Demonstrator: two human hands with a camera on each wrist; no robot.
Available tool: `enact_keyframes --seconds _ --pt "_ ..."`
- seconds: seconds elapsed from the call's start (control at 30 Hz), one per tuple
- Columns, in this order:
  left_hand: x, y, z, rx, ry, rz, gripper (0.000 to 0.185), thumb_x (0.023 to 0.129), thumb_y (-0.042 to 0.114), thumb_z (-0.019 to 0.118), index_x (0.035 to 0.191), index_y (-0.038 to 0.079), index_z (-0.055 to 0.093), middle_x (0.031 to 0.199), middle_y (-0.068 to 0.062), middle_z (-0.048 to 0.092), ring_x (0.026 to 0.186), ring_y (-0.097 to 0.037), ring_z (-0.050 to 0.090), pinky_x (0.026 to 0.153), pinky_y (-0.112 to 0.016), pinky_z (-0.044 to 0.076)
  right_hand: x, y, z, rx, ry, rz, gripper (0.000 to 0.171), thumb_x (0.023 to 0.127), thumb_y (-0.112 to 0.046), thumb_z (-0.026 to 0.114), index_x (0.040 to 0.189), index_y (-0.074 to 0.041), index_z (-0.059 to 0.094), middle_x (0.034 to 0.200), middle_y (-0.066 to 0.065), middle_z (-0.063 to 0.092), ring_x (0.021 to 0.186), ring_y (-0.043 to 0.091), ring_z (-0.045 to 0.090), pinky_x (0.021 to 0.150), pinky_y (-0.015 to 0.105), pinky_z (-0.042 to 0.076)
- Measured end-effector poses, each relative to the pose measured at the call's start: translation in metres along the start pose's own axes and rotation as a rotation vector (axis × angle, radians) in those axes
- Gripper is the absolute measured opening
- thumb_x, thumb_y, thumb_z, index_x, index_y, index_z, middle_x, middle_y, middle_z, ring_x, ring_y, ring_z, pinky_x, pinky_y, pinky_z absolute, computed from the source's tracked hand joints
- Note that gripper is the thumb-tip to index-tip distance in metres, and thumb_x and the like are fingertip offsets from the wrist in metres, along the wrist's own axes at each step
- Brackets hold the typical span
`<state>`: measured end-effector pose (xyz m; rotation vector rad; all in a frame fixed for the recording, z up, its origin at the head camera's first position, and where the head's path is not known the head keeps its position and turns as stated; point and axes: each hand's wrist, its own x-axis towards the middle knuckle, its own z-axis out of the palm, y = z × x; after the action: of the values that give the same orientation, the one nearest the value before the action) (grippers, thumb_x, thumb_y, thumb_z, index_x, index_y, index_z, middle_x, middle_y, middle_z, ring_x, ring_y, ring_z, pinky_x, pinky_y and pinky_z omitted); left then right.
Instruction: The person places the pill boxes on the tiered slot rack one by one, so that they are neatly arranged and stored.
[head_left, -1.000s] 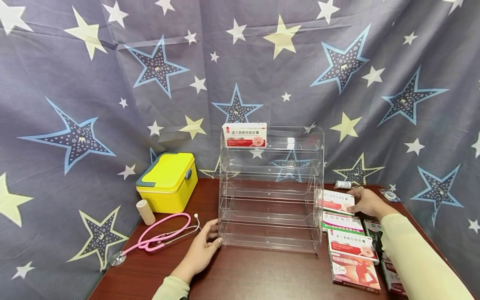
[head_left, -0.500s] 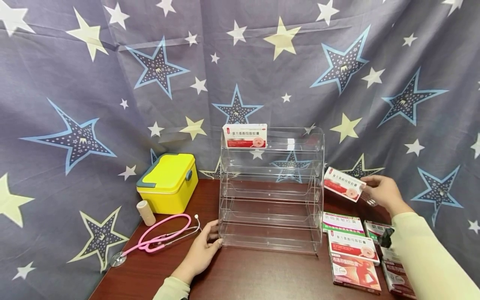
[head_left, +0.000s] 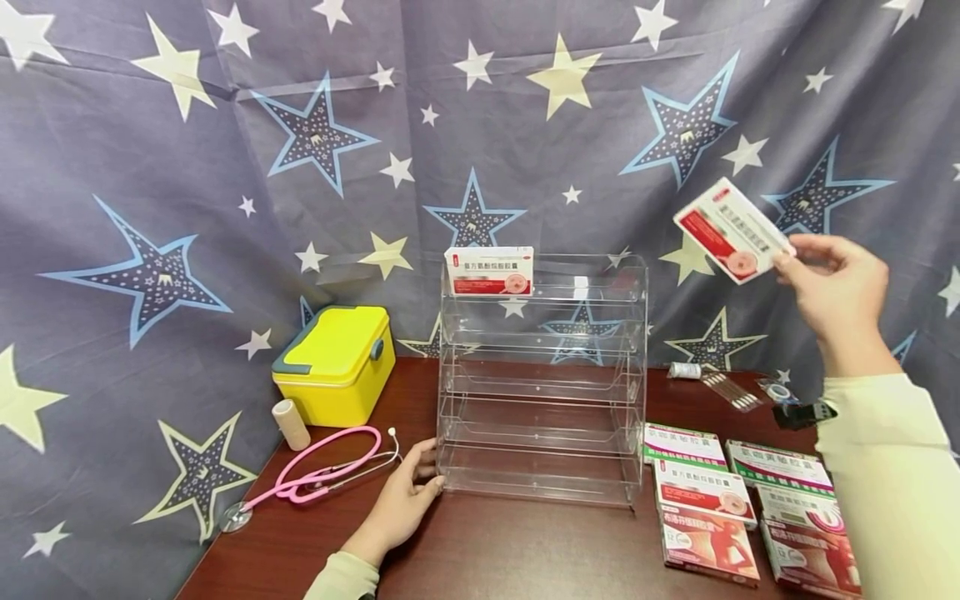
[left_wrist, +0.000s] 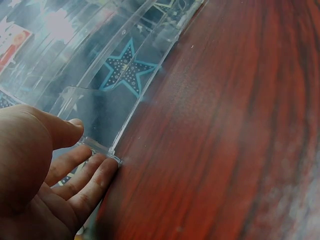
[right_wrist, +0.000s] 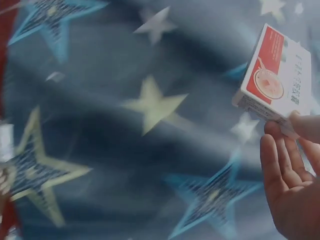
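Observation:
At the right of the head view, my right hand pinches a white-and-red medicine box by one end, thumb on its face. The box is raised above the table and tilted, its printed front showing. The right wrist view also has this medicine box against the starred cloth. My left hand rests at the lower left corner of a clear acrylic display rack, with fingertips at its edge. In the left wrist view the fingers lie fairly straight by the rack's corner. One similar medicine box stands on the top tier, at the left.
Several medicine boxes lie in two columns right of the rack. Behind them are a small white roll and packaged cotton swabs. A yellow case, a beige bandage roll and a pink stethoscope are at left.
My right hand has lifted the medicine box off the right-hand group, raising it up and to the right while tilting it. The left hand has stayed at the rack's corner.

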<state>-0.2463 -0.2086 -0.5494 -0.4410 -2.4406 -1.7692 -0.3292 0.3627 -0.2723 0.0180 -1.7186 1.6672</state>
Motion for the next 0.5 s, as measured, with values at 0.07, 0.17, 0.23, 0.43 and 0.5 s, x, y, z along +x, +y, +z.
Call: enact_keyframes --seconds 0.07,0.17,0.23,0.43,0.5 --pt "0.000 0.000 0.000 0.003 0.003 -0.003 0.059 0.099 -0.004 0.068 0.151 0.019 0.050 0.134 -0.018 0.062 0.115 -0.030 0.066 0.085 -0.027 0.059 0.001 -0.021 0.015 0.042 -0.034 -0.049 0.027 0.085 0.009 0.079 0.111 -0.001 0.079 0.085 -0.008 0.076 0.064 0.003 0.072 0.060 0.016 0.056" --pt "0.000 0.000 0.000 0.007 0.006 -0.005 0.059 0.099 -0.004 0.069 0.150 0.019 0.051 0.134 -0.018 0.062 0.115 -0.030 0.066 0.085 -0.027 0.059 0.001 -0.046 0.039 -0.025 -0.107 -0.115 0.028 0.086 0.005 0.081 0.114 -0.001 0.078 0.087 -0.013 0.076 0.067 0.001 0.072 0.062 0.015 0.056" --pt "0.000 0.000 0.000 0.007 0.006 -0.006 0.059 0.098 -0.004 0.069 0.150 0.019 0.051 0.134 -0.018 0.063 0.115 -0.030 0.066 0.085 -0.027 0.059 0.001 -0.055 0.055 -0.096 -0.149 -0.160 0.028 0.088 0.001 0.082 0.116 0.000 0.077 0.088 -0.016 0.075 0.069 -0.001 0.072 0.063 0.014 0.056" --pt "0.000 0.001 0.000 0.008 0.006 -0.006 0.058 0.098 -0.004 0.069 0.150 0.017 0.051 0.133 -0.016 0.063 0.115 -0.030 0.066 0.086 -0.028 0.059 0.010 -0.054 0.093 -0.191 -0.266 -0.182 0.026 0.090 -0.005 0.083 0.114 0.000 0.076 0.087 -0.016 0.074 0.069 -0.001 0.072 0.059 0.014 0.055" --pt "0.000 0.001 0.000 0.013 0.008 -0.007 0.058 0.098 -0.004 0.069 0.149 0.017 0.051 0.133 -0.016 0.063 0.115 -0.030 0.066 0.086 -0.028 0.059 0.013 -0.049 0.102 -0.224 -0.293 -0.176 0.025 0.090 -0.006 0.083 0.113 -0.001 0.076 0.087 -0.016 0.073 0.068 -0.001 0.071 0.058 0.014 0.054"
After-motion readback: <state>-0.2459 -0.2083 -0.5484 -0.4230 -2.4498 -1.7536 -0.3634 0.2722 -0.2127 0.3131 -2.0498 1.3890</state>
